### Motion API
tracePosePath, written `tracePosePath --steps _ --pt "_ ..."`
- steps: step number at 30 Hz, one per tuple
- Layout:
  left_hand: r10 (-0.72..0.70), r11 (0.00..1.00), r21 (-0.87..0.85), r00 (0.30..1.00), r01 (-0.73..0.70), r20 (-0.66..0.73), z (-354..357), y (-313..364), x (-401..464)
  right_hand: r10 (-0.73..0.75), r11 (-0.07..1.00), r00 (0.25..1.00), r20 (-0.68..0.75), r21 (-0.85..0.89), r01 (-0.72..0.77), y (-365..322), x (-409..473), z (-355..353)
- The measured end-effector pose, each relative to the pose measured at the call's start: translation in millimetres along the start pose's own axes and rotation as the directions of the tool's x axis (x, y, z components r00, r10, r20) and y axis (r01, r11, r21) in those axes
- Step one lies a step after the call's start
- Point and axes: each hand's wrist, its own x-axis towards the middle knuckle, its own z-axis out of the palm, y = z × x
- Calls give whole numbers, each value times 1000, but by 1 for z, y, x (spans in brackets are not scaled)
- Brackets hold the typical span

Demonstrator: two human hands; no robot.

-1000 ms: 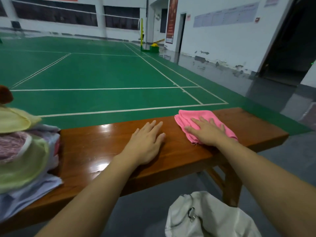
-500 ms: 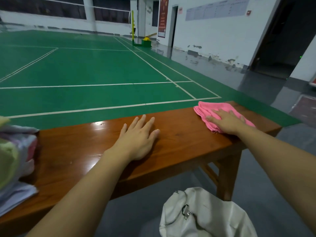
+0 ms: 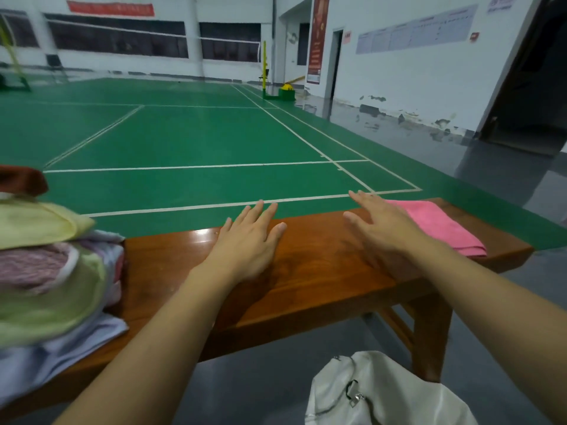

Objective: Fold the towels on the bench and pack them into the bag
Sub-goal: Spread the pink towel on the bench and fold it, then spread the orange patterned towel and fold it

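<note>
Head view: two bare hands over a wooden bench, one folded pink towel on its right end.

Head view shows the left hand (image 3: 249,240) lying flat on the bench (image 3: 322,271), fingers straight, holding nothing. The right hand (image 3: 382,227) hovers just beside the pink towel (image 3: 441,225), fingers spread and relaxed, also holding nothing. This towel looks like a flat neat rectangle with layered edges on the near side. On the left end sits a pile of unfolded towels (image 3: 52,271), yellow, green, pink and pale blue, crumpled and blurred. The white bag (image 3: 383,394) stands on the floor below the bench. I judge the towels are light, soft and limp, not slippery; it is best to pinch one by two corners.
</note>
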Motion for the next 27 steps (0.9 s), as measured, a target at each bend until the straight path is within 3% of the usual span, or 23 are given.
tracePosePath --steps 7,12,15,18,22,25,27 --pt "-41 998 42 985 48 -166 -93 -21 -47 -300 928 952 -68 210 307 -153 20 -26" --pt "-80 975 176 949 139 -304 -174 -64 -103 -526 750 843 -113 404 523 -282 24 -36" --pt "-204 940 179 898 290 -389 -226 -103 -139 -621 662 775 -112 454 596 -354 20 -42" --pt "-356 869 138 795 474 -492 -272 -151 -174 -607 603 792 -61 614 510 -414 15 -44" --pt "-584 668 121 618 734 -527 -308 -199 -224 -490 605 871 30 731 316 -463 16 -37" --pt "-654 674 12 604 739 -455 -308 -219 -245 -427 651 903 42 708 275 -476 19 -30" --pt "-616 729 -75 603 680 -507 -307 -228 -251 -434 658 900 42 697 285 -479 19 -27"
